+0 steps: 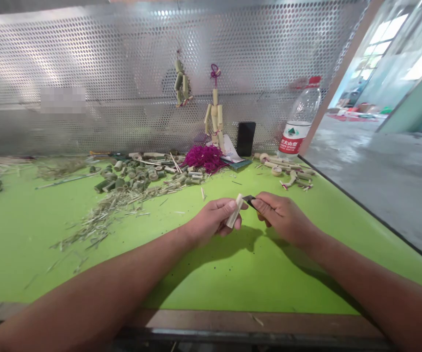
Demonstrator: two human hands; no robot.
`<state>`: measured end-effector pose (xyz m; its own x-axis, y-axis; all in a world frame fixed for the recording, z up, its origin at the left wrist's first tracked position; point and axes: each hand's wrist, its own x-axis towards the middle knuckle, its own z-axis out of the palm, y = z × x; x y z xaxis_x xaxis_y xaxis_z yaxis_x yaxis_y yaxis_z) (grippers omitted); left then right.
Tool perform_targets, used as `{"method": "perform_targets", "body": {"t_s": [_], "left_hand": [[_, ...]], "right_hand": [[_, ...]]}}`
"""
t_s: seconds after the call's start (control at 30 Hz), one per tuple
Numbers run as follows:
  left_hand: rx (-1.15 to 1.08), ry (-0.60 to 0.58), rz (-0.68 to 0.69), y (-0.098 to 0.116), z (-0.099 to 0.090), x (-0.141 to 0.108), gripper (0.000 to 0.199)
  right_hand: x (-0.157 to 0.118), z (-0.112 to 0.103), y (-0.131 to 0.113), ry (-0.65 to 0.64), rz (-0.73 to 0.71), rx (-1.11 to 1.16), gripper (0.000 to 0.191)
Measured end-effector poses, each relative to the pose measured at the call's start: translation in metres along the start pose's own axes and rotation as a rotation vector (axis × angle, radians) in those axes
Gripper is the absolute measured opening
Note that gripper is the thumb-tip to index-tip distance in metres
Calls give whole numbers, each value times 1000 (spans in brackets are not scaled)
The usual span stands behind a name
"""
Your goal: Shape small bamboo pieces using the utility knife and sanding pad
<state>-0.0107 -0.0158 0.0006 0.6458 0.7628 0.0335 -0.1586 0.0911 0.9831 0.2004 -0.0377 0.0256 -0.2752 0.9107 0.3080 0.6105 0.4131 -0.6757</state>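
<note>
Over the green tabletop [203, 274], my left hand [221, 214] is closed around a short pale bamboo piece [234, 212], held tilted with its upper end leaning right. My right hand [277, 209] grips a knife [249, 199] whose dark blade points left. The blade's tip is at the upper end of the bamboo piece; whether it touches or only comes close I cannot tell. Most of the knife's handle is hidden in my fingers.
Cut bamboo pieces [137, 176] and shavings [100, 215] lie left. Behind them are a purple cord bundle [205, 159], a phone [246, 139] and a bottle [299, 122]. A jointed bamboo figure [214, 115] hangs before the perforated metal panel [122, 73]. Bamboo parts [293, 173] lie right.
</note>
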Motion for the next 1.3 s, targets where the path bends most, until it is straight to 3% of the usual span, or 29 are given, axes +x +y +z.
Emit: {"method": "perform_targets", "body": {"t_s": [0.17, 0.63, 0.8, 0.9, 1.03, 1.3], "left_hand": [[26, 19, -3, -2, -1, 1, 44], [-11, 25, -16, -1, 3, 0, 37], [19, -24, -68, -5, 0, 0, 42], [18, 25, -68, -7, -4, 3, 40], [110, 111, 42, -6, -6, 6, 36], [-20, -12, 21, -7, -6, 6, 33]], "right_hand": [[-1, 0, -1, 24, 11, -69, 40], [-2, -1, -4, -61, 11, -87, 40], [-2, -1, -5, -16, 8, -158, 40], [-2, -2, -4, 12, 26, -140, 41], [-2, -2, -2, -12, 21, -107, 41], [-6, 2, -5, -23, -26, -107, 41]]}}
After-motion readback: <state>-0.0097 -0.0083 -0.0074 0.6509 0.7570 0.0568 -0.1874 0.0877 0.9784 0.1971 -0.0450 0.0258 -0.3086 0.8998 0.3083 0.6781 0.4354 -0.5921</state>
